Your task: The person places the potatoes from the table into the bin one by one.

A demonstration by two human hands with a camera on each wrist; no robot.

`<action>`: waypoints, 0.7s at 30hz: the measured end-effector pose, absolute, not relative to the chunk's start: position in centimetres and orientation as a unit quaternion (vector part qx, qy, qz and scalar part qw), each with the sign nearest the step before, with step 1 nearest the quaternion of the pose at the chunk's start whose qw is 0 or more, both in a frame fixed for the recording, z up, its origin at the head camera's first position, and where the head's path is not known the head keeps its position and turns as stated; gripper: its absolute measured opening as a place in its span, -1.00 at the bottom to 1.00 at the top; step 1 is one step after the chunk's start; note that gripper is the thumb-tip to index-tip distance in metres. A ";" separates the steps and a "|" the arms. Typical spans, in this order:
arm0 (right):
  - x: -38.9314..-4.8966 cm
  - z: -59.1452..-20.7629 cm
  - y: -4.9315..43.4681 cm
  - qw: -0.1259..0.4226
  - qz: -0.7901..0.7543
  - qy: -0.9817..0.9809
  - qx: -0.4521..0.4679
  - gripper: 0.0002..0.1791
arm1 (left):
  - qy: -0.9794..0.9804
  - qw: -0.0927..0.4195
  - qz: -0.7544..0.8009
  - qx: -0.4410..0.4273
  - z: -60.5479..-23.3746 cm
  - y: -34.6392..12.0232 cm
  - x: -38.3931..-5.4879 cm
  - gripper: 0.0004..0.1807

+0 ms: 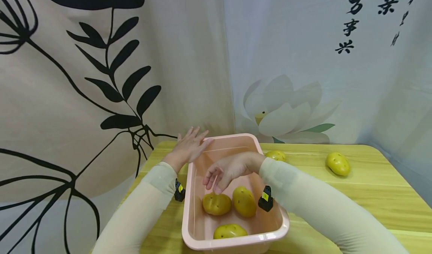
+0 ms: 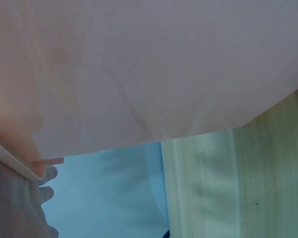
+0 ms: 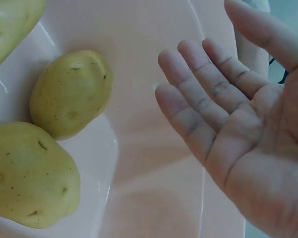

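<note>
A pink plastic basin [image 1: 236, 242] holds three yellow potatoes: a left one [image 1: 216, 203], a right one [image 1: 244, 201] and a near one [image 1: 230, 231]. My left hand [image 1: 190, 147] is at the far left corner of the basin, fingers spread and the thumb side along the rim. In the left wrist view that hand [image 2: 15, 208] shows at the outside of the basin wall [image 2: 164, 64]. Over the inside of the basin hangs my right hand [image 1: 233, 169], holding nothing. The right wrist view shows its palm [image 3: 268, 148] bare and its fingers extended, apart from the potatoes [image 3: 72, 94].
Outside the basin, one potato [image 1: 338, 164] lies at the far right of the wooden table [image 1: 378, 194]. Another potato [image 1: 276, 155] sits just behind my right wrist, partly covered. A printed curtain [image 1: 189, 59] hangs close behind the table's far edge.
</note>
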State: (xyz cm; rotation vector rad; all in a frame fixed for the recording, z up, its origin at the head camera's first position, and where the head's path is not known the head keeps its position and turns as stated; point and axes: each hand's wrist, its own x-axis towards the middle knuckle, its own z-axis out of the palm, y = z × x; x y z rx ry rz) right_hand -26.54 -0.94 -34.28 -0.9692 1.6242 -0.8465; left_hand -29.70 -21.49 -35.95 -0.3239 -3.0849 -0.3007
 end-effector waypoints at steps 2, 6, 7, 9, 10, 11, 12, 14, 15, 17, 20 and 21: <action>-26.6 -34.0 -0.8 0.504 -0.346 0.678 -0.409 -0.46 | -0.990 0.013 -0.099 -0.104 -35.9 -21.5 -29.7 -0.26; -26.7 -33.1 -0.5 0.488 -0.341 0.687 -0.416 -0.46 | -0.989 0.015 -0.102 -0.103 -36.0 -21.4 -29.6 -0.27; -26.7 -32.9 -0.4 0.483 -0.342 0.690 -0.416 -0.46 | -0.989 0.015 -0.103 -0.104 -36.0 -21.4 -29.7 -0.27; -26.6 -32.3 -0.2 0.473 -0.345 0.694 -0.418 -0.48 | -0.989 0.016 -0.102 -0.105 -36.0 -21.5 -29.7 -0.26; -26.6 -32.0 -0.1 0.468 -0.346 0.696 -0.421 -0.48 | -0.989 0.016 -0.102 -0.105 -36.1 -21.5 -29.7 -0.26; -26.5 -31.7 0.1 0.464 -0.347 0.697 -0.422 -0.49 | -0.989 0.016 -0.103 -0.105 -36.1 -21.5 -29.7 -0.25; -26.4 -31.5 0.3 0.460 -0.347 0.698 -0.426 -0.50 | -0.989 0.017 -0.103 -0.105 -36.1 -21.5 -29.8 -0.24; -26.3 -31.1 0.7 0.454 -0.349 0.696 -0.432 -0.51 | -0.989 0.018 -0.102 -0.105 -36.1 -21.6 -29.9 -0.23; -26.2 -30.9 1.0 0.452 -0.350 0.695 -0.436 -0.51 | -0.989 0.018 -0.101 -0.104 -36.1 -21.6 -29.9 -0.23; -26.0 -30.4 1.5 0.453 -0.355 0.690 -0.438 -0.49 | -0.989 0.018 -0.103 -0.104 -36.0 -21.6 -29.8 -0.24; -25.6 -29.8 2.5 0.447 -0.356 0.693 -0.440 -0.47 | -0.989 0.018 -0.104 -0.104 -35.9 -21.5 -29.8 -0.25; -25.5 -29.5 2.9 0.445 -0.356 0.694 -0.440 -0.47 | -0.989 0.017 -0.104 -0.104 -35.9 -21.5 -29.7 -0.25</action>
